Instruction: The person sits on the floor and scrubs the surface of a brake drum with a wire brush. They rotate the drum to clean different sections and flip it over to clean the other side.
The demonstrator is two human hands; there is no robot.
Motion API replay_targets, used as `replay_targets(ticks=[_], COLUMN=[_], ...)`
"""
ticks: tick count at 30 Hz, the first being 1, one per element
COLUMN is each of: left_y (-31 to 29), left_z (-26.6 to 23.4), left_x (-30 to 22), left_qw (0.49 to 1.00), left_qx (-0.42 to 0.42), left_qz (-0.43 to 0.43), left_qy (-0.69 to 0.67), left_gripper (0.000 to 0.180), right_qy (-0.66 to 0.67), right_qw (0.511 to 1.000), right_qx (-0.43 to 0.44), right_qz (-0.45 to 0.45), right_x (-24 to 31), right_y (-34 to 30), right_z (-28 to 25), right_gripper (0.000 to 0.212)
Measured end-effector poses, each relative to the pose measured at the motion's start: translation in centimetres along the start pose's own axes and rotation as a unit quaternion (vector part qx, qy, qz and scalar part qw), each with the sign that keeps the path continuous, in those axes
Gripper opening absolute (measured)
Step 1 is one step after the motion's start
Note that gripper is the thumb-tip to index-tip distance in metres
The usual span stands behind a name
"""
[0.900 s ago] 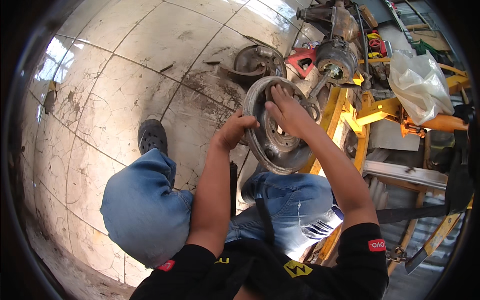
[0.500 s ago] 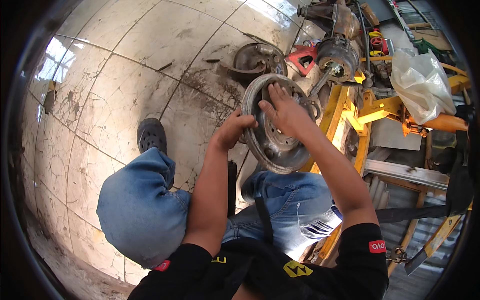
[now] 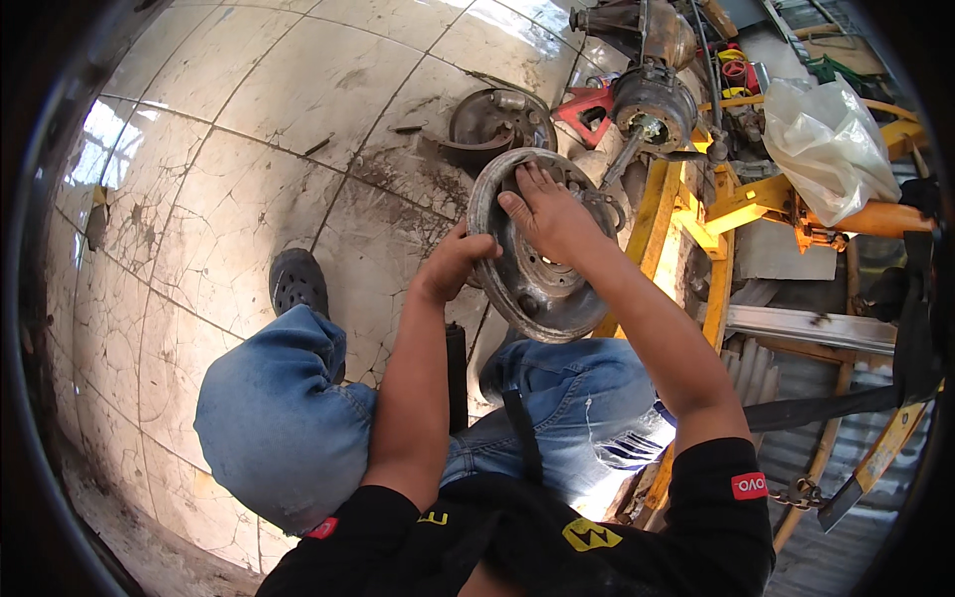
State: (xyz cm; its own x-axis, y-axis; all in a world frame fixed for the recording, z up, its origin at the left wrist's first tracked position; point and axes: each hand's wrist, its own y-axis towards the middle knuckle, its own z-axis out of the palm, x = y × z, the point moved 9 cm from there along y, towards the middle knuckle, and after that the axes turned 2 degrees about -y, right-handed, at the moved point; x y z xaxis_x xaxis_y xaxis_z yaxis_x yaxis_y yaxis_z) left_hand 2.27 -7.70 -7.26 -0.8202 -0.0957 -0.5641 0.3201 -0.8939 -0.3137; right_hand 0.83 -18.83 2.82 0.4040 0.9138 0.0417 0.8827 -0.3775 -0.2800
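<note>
I hold a round, dish-shaped metal brake backing plate (image 3: 532,289) tilted above my right thigh. Its surface is grey and worn, with a centre hole and smaller holes around it. My left hand (image 3: 454,265) grips the left rim, thumb over the edge and fingers behind it, partly hidden. Flat against the inner face lies my right hand (image 3: 550,221), its fingers stretched toward the far rim and the thumb apart. Just beyond, on the floor, lies a similar dirty backing plate (image 3: 479,121) with a curved brake shoe (image 3: 476,152) at its near side.
A rusty axle housing (image 3: 652,99) stands at the far right beside a red stand (image 3: 585,112). Yellow metal framing (image 3: 652,221) runs along my right, with a clear plastic bag (image 3: 826,149) on it. Cracked floor tiles (image 3: 249,189) stretch out to the left.
The whole view has shifted slightly, so the far objects sit a little further left. Both hands keep nearly the same places on the backing plate.
</note>
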Motion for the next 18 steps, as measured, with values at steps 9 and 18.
replay_targets(ticks=[9, 18], left_y=[-0.1, 0.4], left_z=[0.5, -0.2], left_x=[0.0, 0.7], left_qw=[0.999, 0.999], left_qx=[0.003, 0.004], left_qz=[-0.018, -0.030], left_qy=[-0.035, -0.020], left_gripper=[0.045, 0.042], right_qy=[-0.012, -0.009], right_qw=[1.000, 1.000], right_qx=[-0.005, -0.009], right_qz=[-0.021, 0.016], right_x=[-0.2, -1.9], right_y=[-0.4, -0.1], right_z=[-0.3, -0.2], right_gripper=[0.079, 0.082])
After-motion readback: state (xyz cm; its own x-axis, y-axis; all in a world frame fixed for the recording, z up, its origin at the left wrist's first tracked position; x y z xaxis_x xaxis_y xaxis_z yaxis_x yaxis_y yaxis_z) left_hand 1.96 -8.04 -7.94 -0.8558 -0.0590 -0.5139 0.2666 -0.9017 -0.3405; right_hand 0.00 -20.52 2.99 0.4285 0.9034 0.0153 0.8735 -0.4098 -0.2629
